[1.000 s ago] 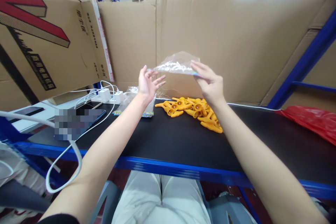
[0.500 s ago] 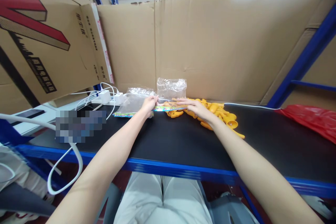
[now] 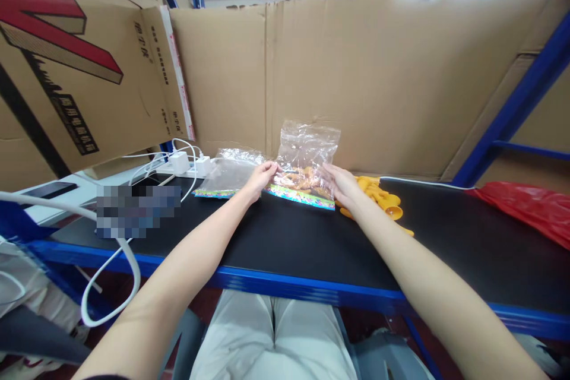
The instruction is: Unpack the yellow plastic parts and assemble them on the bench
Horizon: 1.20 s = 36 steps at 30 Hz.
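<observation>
A clear plastic bag (image 3: 307, 157) with a colourful printed strip along its lower edge stands over the pile of small orange plastic parts (image 3: 378, 199) on the black shelf top (image 3: 289, 243). My left hand (image 3: 260, 179) grips the bag's left lower corner. My right hand (image 3: 341, 185) holds its right lower side, next to the orange parts. Some orange parts show through the bag. A stack of flat clear bags (image 3: 225, 175) lies just left of my left hand.
Cardboard sheets (image 3: 378, 77) wall the back and left of the shelf. White chargers and cables (image 3: 182, 161) and a phone lie at the left. A red plastic bag (image 3: 529, 208) sits at the right. Blue rack posts (image 3: 512, 107) frame the shelf.
The bag was held up in the air in my right hand, then brought down to the orange pile; both hands now hold it upright over the parts.
</observation>
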Each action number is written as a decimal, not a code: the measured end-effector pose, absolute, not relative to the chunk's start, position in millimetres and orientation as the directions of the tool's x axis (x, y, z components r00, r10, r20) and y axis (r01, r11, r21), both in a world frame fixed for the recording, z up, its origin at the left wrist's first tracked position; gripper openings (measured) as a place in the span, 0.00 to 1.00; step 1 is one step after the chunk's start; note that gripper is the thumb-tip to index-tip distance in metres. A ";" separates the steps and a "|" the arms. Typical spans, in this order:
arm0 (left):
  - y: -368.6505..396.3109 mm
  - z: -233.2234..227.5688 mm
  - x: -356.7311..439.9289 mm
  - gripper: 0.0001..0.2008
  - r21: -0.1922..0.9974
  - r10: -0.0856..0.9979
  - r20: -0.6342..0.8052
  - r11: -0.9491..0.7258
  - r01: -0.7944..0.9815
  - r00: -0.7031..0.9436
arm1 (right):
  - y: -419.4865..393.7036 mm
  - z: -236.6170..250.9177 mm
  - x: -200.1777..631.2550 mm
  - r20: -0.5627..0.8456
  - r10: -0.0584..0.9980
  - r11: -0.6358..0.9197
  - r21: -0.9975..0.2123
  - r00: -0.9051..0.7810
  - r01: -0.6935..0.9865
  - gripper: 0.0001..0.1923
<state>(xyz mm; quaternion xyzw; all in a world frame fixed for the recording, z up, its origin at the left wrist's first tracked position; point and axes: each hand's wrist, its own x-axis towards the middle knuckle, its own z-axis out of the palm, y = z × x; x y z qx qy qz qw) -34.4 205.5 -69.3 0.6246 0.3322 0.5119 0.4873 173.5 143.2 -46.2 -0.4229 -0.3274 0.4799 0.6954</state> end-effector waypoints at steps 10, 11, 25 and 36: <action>201.1 -61.8 -35.4 0.09 0.972 0.957 0.234 -0.226 -0.070 0.172 | 144.7 -48.2 176.7 0.087 0.875 0.295 -0.876 0.477 -0.382 0.08; 201.2 -61.3 -35.4 0.09 0.971 0.957 0.237 -0.225 -0.086 0.168 | 144.3 -47.5 176.3 0.082 0.869 0.297 -0.875 0.488 -0.382 0.08; 204.2 -60.1 -41.0 0.17 0.979 0.969 0.173 -0.149 -0.140 0.174 | 141.6 -50.5 173.8 0.273 0.892 0.367 -0.903 0.360 -0.224 0.07; 204.5 -56.9 -42.6 0.14 0.971 0.965 0.169 -0.129 -0.200 0.199 | 143.0 -52.2 175.5 0.279 0.887 0.351 -0.925 0.369 -0.144 0.09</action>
